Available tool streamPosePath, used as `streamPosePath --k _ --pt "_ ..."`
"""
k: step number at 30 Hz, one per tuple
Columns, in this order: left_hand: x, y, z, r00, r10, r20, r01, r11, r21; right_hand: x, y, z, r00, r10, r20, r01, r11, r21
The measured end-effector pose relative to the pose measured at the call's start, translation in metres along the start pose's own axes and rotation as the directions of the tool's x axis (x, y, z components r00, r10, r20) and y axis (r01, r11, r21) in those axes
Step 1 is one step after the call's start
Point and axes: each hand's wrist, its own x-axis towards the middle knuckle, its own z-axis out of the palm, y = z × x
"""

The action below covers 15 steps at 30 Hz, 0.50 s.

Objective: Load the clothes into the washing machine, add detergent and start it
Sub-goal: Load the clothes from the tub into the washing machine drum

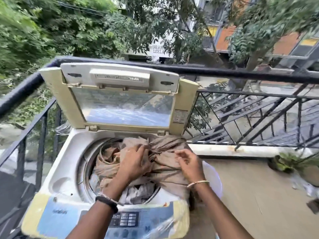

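Two hands work on one big beige cloth (165, 171) that lies half in the drum (86, 163) of the washer (60, 169) and half out of it. The bunched middle sits over the drum's mouth, while a wide fold hangs over the drum's right edge and down the side of the washer. The left hand (136, 163) lies palm down on the bunch above the drum, fingers spread and pressing, so its grip is wide and encloses nothing. The right hand (189, 163) is at the right edge of the drum, over the hanging fold. Its fingers are curled, but they are blurred, and I cannot tell whether its grip has the cloth pinched or only touches it. The lid (120, 107) stands open behind the drum, and the panel (126, 219) lies in front of it under plastic film. By my reading the step in hand is loading, and it is well along but unfinished. The next move calls for gathering the outer fold, lifting it over the right edge and pushing it down inside the drum so the lid can close. No detergent shows near the drum, so it must be fetched.
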Motion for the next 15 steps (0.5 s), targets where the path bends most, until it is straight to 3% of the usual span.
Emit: streamPosePath --k 2,4,7,10,13,15 --pt "0.009 0.019 0.014 0.999 0.047 0.014 -0.047 0.999 0.018 0.003 0.024 -0.039 0.961 0.102 -0.255 -0.122 0.991 -0.062" --pt "0.019 0.037 0.028 0.993 0.041 0.110 -0.052 0.993 0.106 0.004 0.062 -0.069 0.912 0.252 -0.323 -0.319 0.932 -0.173" --pt "0.033 0.054 0.049 0.946 -0.061 0.319 -0.028 0.964 0.265 0.002 0.135 -0.081 0.844 0.535 -0.036 -0.492 0.746 -0.449" --pt "0.042 0.059 0.072 0.915 -0.147 0.376 0.001 0.932 0.361 0.000 0.204 -0.060 0.750 0.646 0.142 -0.456 0.661 -0.596" --pt "0.046 0.057 0.086 0.921 -0.176 0.347 0.043 0.933 0.358 0.006 0.223 -0.029 0.774 0.600 0.204 -0.428 0.732 -0.529" --pt "0.051 0.057 0.090 0.925 -0.191 0.329 0.076 0.940 0.332 0.017 0.206 -0.016 0.797 0.595 0.102 -0.548 0.783 -0.293"
